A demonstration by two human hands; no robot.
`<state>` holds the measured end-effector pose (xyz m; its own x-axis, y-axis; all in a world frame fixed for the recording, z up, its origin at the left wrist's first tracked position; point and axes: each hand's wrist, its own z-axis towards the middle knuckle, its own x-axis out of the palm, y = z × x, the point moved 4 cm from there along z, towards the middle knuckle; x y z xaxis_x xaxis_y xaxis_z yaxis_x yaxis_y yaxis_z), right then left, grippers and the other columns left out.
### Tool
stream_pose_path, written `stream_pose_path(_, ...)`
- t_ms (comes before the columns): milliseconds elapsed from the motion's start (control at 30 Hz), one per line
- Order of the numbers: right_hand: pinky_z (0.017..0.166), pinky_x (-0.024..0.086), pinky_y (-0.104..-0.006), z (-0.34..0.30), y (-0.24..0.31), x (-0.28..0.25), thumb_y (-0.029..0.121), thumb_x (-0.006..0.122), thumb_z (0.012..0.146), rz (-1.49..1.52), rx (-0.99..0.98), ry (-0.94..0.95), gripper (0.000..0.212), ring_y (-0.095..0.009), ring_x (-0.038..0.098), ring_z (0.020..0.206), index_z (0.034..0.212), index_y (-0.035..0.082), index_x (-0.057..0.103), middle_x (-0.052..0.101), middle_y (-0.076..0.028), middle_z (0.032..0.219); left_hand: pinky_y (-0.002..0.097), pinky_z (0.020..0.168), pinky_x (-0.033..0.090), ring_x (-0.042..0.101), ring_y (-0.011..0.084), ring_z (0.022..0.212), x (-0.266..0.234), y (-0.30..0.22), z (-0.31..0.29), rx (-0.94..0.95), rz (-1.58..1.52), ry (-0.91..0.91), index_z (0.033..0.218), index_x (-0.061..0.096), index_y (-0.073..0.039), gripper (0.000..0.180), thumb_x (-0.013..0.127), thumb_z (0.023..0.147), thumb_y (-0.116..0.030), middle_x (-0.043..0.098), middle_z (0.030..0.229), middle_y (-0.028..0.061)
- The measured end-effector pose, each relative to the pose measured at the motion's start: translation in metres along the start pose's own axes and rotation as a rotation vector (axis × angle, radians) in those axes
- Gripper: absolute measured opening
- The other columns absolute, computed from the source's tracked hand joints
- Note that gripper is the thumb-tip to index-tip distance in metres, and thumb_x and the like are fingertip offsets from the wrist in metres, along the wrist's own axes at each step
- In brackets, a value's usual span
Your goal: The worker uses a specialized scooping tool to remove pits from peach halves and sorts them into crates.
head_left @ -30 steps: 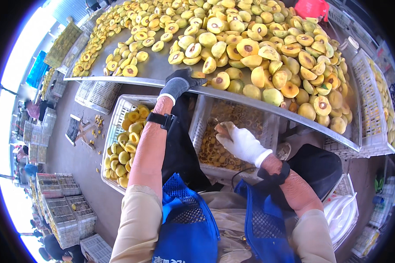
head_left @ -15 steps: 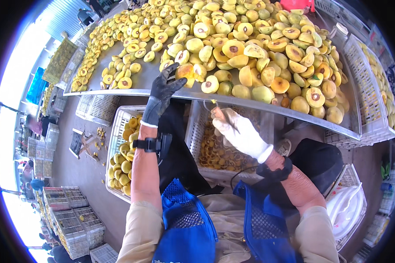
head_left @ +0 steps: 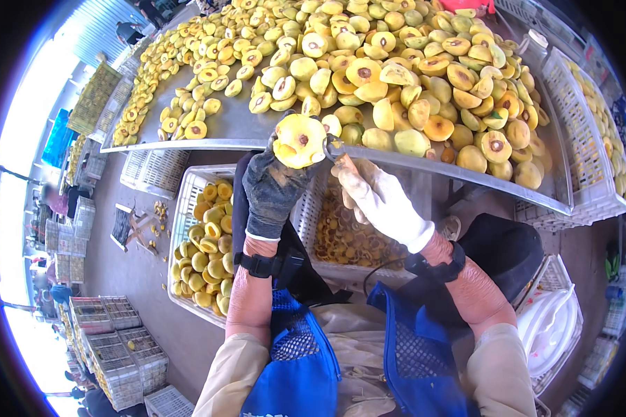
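My left hand (head_left: 274,189), in a dark glove, grips a yellow peach half (head_left: 300,139) with its cut face and brown pit hollow turned up. It is held just in front of the metal table's edge. My right hand (head_left: 388,208), in a white glove, is closed round the brown handle of a small pitting knife (head_left: 343,167). The knife's curved metal end is at the right rim of the peach half; whether it touches cannot be made out. Many peach halves (head_left: 435,104) are heaped on the metal table (head_left: 238,118) beyond my hands.
Left of my legs a white crate (head_left: 186,194) holds pitted peach halves. Below my hands another crate (head_left: 358,273) contains peach trimmings. A crate of peaches (head_left: 577,132) stands at the table's right end. Stacked crates (head_left: 122,354) and a small stool (head_left: 140,226) are at left.
My left hand has drawn back from the heap toward me, bringing a peach half off the table. My right hand stays nearly in place with the knife, which is now beside the fruit.
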<state>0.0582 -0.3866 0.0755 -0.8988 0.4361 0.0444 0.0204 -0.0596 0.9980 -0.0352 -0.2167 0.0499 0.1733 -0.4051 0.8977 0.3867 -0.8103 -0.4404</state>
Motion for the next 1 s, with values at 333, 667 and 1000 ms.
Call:
stream_pose_path(333, 0.046, 0.042, -0.0215, 0.000, -0.004, 0.002, 0.038, 0.049, 0.092, 0.017, 0.071, -0.030, 0.039, -0.008, 0.052, 0.050, 0.103, 0.001, 0.054, 0.055, -0.003, 0.062, 0.0327, 0.081, 0.047, 0.058, 0.0210, 0.092, 0.043, 0.014, -0.018, 0.896, 1.604, -0.004, 0.109, 0.044, -0.002, 0.062, 0.082, 0.063, -0.016, 0.057, 0.101, 0.0108)
stream_pose_path(667, 0.048, 0.040, -0.0196, -0.004, -0.007, 0.014, 0.040, 0.048, 0.092, 0.145, -0.028, 0.038, 0.041, -0.005, 0.048, 0.051, 0.109, 0.003, 0.050, 0.055, 0.000, 0.070, 0.0362, 0.101, 0.035, 0.046, 0.0246, 0.118, 0.051, 0.024, -0.012, 0.379, 0.802, 0.197, 0.131, 0.038, 0.002, 0.066, 0.067, 0.079, -0.024, 0.047, 0.129, 0.0153)
stream_pose_path(1000, 0.060, 0.042, -0.0214, -0.006, -0.002, 0.020, 0.031, 0.046, 0.094, 0.195, -0.120, 0.094, 0.030, -0.006, 0.048, 0.066, 0.106, 0.004, 0.047, 0.052, 0.002, 0.077, 0.0389, 0.099, 0.036, 0.051, 0.0301, 0.115, 0.082, 0.009, -0.031, 0.673, 1.419, 0.357, 0.130, 0.039, 0.004, 0.068, 0.060, 0.066, -0.004, 0.050, 0.125, 0.0207)
